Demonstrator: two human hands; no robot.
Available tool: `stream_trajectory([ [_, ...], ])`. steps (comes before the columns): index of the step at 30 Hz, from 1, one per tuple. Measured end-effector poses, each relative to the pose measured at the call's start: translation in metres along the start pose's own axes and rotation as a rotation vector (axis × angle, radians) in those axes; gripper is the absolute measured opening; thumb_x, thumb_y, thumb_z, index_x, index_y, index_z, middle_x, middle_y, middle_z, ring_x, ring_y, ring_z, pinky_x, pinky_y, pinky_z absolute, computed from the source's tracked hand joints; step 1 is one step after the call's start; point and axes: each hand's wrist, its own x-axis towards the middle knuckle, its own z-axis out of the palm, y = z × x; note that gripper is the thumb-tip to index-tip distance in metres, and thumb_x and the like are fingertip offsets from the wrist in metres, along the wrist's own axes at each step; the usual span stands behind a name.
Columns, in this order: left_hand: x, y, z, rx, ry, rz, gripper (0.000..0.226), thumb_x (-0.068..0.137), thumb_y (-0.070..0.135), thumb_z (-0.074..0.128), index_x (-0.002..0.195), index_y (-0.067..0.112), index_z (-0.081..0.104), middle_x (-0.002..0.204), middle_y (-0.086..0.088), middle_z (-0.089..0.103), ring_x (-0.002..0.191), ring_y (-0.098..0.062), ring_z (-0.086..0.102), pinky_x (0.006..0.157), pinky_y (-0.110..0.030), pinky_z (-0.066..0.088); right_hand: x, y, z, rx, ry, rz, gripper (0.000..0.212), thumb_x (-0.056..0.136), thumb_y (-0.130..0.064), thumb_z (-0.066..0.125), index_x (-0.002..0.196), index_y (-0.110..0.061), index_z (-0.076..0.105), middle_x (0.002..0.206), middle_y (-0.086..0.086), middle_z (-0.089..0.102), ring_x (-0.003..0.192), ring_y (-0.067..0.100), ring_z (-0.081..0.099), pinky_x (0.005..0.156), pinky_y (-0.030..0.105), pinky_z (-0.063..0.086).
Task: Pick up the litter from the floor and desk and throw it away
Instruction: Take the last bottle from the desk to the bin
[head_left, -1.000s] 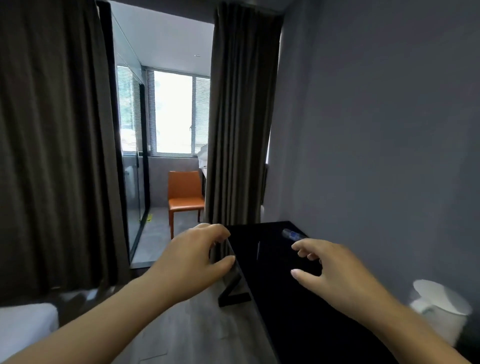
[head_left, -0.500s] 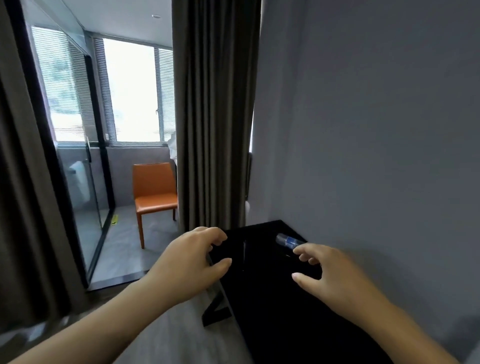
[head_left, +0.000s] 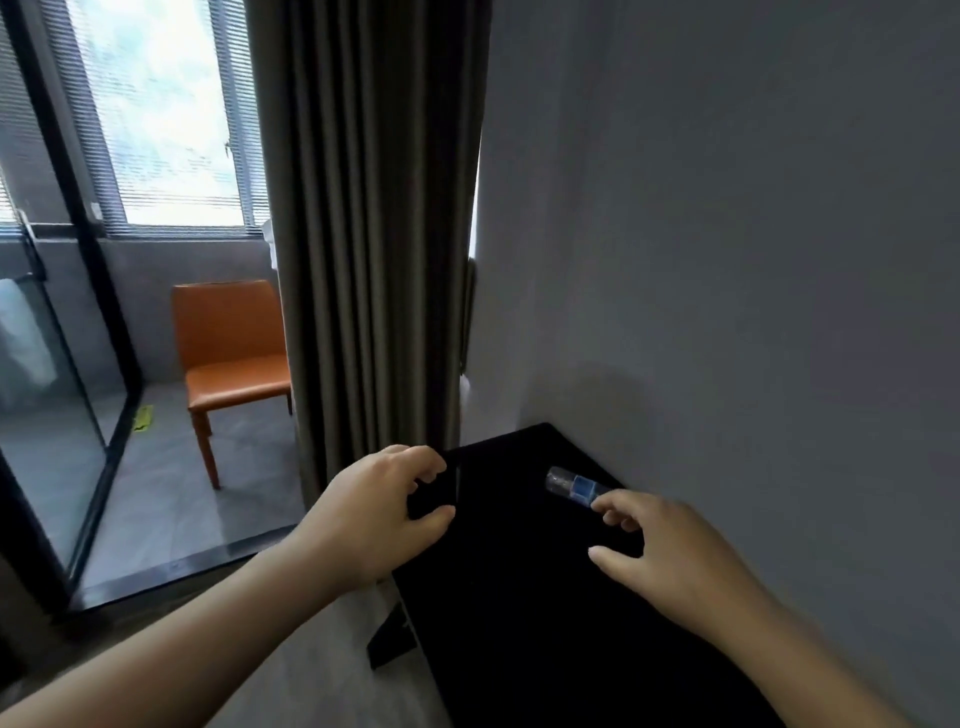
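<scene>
1. A clear plastic bottle (head_left: 574, 486) with a blue label lies on the black counter (head_left: 519, 623), near the wall
2. The right hand (head_left: 670, 551), loosely spread and empty, has moved closer, its fingertips now just beside it
3. The left hand (head_left: 374, 509) hovers loosely curled, holding nothing; a grasp looks imminent

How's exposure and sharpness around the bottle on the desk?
Head view: window blown out; black desk crushed, nearly featureless; bottle small and soft, no readable print; right hand by it fairly sharp; door frame tilts from the wide-angle lens.
</scene>
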Motion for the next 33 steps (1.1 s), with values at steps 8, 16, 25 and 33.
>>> stream_trajectory([
  [8,0.113,-0.1,0.019,-0.042,-0.111,0.104,0.042,0.081,0.043,0.067,0.118,0.027,0.059,0.107,0.015,0.058,0.097,-0.002,0.058,0.085,-0.02,0.049,0.098,-0.007,0.056,0.026,-0.013,0.237,0.047,0.08,-0.046,0.067,0.125,-0.039,0.054,0.11,-0.022,0.056,0.103,-0.003,0.052,0.087,0.018,0.042],
  [16,0.215,-0.163,0.061,-0.035,-0.277,0.179,0.044,0.083,0.046,0.063,0.123,0.028,0.056,0.112,0.014,0.058,0.1,-0.005,0.058,0.087,-0.022,0.049,0.176,0.015,0.099,0.038,-0.072,0.409,0.051,0.079,-0.046,0.068,0.127,-0.036,0.054,0.11,-0.02,0.054,0.102,-0.002,0.052,0.086,0.018,0.043],
  [25,0.345,-0.207,0.14,-0.041,-0.418,0.221,0.046,0.085,0.044,0.062,0.127,0.027,0.054,0.117,0.013,0.06,0.101,-0.001,0.057,0.088,-0.018,0.047,0.289,0.104,0.15,0.084,-0.103,0.535,0.055,0.085,-0.029,0.07,0.136,-0.021,0.051,0.127,-0.002,0.058,0.109,0.011,0.057,0.095,0.022,0.045],
  [33,0.433,-0.223,0.227,-0.027,-0.536,0.215,0.044,0.086,0.043,0.063,0.126,0.028,0.054,0.116,0.012,0.059,0.097,0.0,0.056,0.086,-0.019,0.05,0.368,0.193,0.187,-0.008,-0.191,0.6,0.019,0.08,-0.021,0.071,0.088,-0.016,0.054,0.093,0.005,0.06,0.08,0.014,0.058,0.07,0.025,0.048],
])
